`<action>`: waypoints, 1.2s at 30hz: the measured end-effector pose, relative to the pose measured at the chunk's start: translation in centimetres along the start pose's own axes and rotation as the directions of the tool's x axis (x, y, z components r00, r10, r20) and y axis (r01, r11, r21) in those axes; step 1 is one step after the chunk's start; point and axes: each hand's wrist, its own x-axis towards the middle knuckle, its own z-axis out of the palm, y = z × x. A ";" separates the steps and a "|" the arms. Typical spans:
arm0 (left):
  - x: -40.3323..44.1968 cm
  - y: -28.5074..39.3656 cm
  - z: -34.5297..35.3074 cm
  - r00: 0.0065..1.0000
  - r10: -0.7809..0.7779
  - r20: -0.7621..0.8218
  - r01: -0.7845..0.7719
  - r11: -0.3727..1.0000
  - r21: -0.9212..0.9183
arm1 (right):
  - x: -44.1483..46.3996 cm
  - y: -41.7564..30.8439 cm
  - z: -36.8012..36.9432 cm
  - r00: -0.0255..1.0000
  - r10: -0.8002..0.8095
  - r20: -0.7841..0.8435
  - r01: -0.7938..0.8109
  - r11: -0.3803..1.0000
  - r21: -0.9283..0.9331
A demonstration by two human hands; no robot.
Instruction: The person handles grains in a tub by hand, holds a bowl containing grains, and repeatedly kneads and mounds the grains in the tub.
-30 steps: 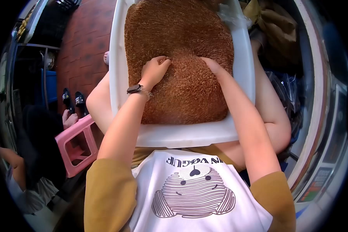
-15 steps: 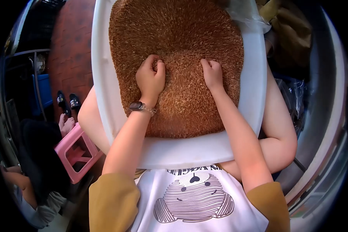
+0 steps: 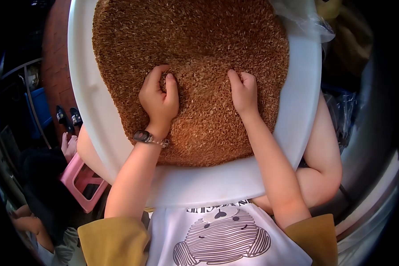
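A wide layer of small reddish-brown grains (image 3: 208,40) lies in a white tray (image 3: 199,181) in front of me. My left hand (image 3: 159,95) rests on the grains left of the middle, its fingers curled into them and thumb close to the forefinger. On that wrist are a dark watch and a bracelet. To the right, my right hand (image 3: 244,91) is closed on the grains, thumb and forefinger nearly together. Both hands touch the grain surface, with a lighter patch of grains between them.
A pink stool (image 3: 82,181) and another person's foot (image 3: 69,146) are at the left. Dark slippers (image 3: 66,116) lie on the red tiled floor (image 3: 57,57). Clear plastic (image 3: 312,26) hangs over the tray's upper right edge, near a brown sack (image 3: 352,44).
The view has come closer to the tray and shifted. My hands have curled closed since the earliest frame, and now sit slightly farther apart on the grains.
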 end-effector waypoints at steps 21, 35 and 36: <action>0.1 -0.4 0.2 0.997 0.067 -0.031 -0.068 0.998 -0.016 | -3.5 -8.4 -4.8 0.955 -0.050 0.294 0.254 0.654 -0.713; 0.4 -0.1 0.3 0.991 0.094 -0.100 -0.099 0.994 -0.044 | 3.1 -6.6 0.7 0.832 -0.550 0.072 0.513 0.714 -0.477; 0.4 -0.1 0.3 0.990 0.101 -0.099 -0.106 0.994 -0.040 | 3.2 -6.4 0.7 0.827 -0.560 0.057 0.517 0.714 -0.472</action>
